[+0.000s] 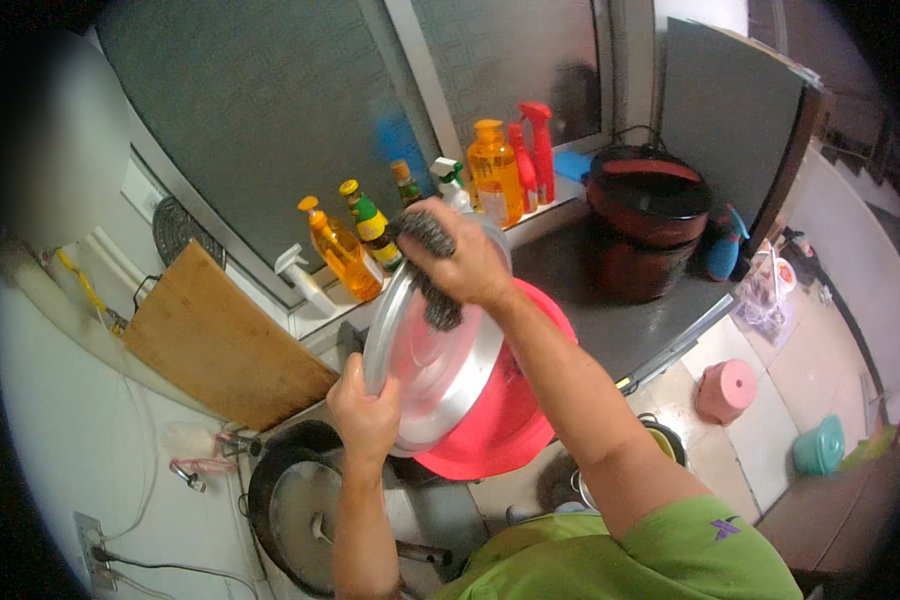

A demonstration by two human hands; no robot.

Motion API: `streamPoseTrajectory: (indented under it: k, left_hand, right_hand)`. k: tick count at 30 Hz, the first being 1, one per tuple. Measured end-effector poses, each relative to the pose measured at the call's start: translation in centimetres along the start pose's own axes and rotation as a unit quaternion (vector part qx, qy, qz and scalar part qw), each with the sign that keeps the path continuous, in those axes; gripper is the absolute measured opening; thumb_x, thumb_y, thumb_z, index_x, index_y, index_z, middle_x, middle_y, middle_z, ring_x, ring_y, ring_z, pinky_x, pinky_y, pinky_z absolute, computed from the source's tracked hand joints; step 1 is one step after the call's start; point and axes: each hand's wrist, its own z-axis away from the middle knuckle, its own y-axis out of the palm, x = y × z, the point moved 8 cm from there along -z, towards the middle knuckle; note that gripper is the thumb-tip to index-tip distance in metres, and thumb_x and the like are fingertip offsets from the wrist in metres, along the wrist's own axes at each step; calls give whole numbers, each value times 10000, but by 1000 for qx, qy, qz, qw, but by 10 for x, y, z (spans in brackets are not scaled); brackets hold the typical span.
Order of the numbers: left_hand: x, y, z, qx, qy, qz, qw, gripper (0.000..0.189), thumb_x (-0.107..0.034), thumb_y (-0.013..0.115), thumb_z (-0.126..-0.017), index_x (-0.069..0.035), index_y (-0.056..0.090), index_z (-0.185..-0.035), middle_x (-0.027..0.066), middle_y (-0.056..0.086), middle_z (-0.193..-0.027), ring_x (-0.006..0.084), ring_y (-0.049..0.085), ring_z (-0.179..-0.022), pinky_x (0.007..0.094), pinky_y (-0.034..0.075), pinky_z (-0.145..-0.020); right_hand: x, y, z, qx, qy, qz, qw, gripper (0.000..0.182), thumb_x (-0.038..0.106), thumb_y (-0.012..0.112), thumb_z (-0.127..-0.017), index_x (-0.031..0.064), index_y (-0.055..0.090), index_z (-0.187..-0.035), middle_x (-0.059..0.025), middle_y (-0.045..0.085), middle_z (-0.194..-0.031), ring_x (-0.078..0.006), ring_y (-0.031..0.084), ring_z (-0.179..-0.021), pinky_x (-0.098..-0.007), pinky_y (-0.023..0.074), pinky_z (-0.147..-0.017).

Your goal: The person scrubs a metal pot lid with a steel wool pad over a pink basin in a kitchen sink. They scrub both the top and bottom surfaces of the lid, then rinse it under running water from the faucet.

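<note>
In my left hand point(366, 418) is the rim of a round, shiny metal lid or shallow basin point(461, 397), tilted up in front of me. My right hand point(461, 259) grips a grey steel wool scrubber point(442, 311) over the upper part of the metal piece. Some of the scrubber bulges out between thumb and fingers; contact with the metal cannot be made out for certain. Behind and below the metal piece sits a red plastic basin point(495, 450), partly hidden by it and by my right forearm.
A wok point(259, 487) holding cloudy liquid and a utensil stands at lower left. Beside it leans a wooden cutting board point(229, 341). Orange pump bottles point(345, 255) and spray bottles line the window ledge. A dark red cooker point(641, 255) occupies the counter; a pink stool point(727, 390) is on the floor.
</note>
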Motion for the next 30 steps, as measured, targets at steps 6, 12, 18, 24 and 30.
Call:
streamPoseTrajectory:
  k: [6, 12, 18, 24, 30]
  left_hand:
    - [6, 3, 28, -24, 9, -9, 1000, 104, -36, 642, -746, -7, 578, -824, 136, 577, -635, 227, 590, -562, 353, 467, -572]
    - [11, -2, 39, -20, -29, 24, 999, 156, -50, 669, -743, 12, 530, -776, 194, 588, -706, 361, 614, -634, 414, 483, -596]
    - [-19, 1, -17, 42, 3, -1, 999, 188, -90, 700, -746, 7, 618, -884, 212, 626, -735, 401, 626, -696, 432, 480, -623]
    - [-22, 0, -11, 9, 66, 11, 998, 157, -68, 682, -730, 6, 613, -851, 228, 614, -704, 415, 622, -665, 428, 476, -587]
    - [-5, 4, -1, 30, -7, 21, 999, 89, -24, 618, -731, 8, 578, -804, 198, 553, -643, 341, 600, -580, 384, 469, -569]
  right_hand:
    - [-157, -45, 32, -107, 286, -224, 926, 293, 246, 654, -880, 26, 626, -1072, -76, 673, -942, -182, 627, -835, -326, 497, -755]
    - [-106, -65, 20, -64, 254, -180, 948, 296, 239, 653, -876, 31, 622, -1084, -84, 663, -879, -194, 626, -772, -335, 503, -723]
    - [76, 17, 14, 141, -102, 92, 981, 413, 94, 721, -639, 48, 556, -1015, -130, 588, -924, -313, 586, -910, -424, 460, -834]
    - [91, 37, 29, 128, -196, 18, 972, 474, 132, 733, -562, 51, 564, -998, -117, 552, -848, -326, 569, -838, -421, 435, -758]
    - [4, -14, 1, -15, -54, -22, 998, 304, 180, 688, -828, 41, 600, -1083, -141, 642, -959, -259, 630, -902, -352, 482, -815]
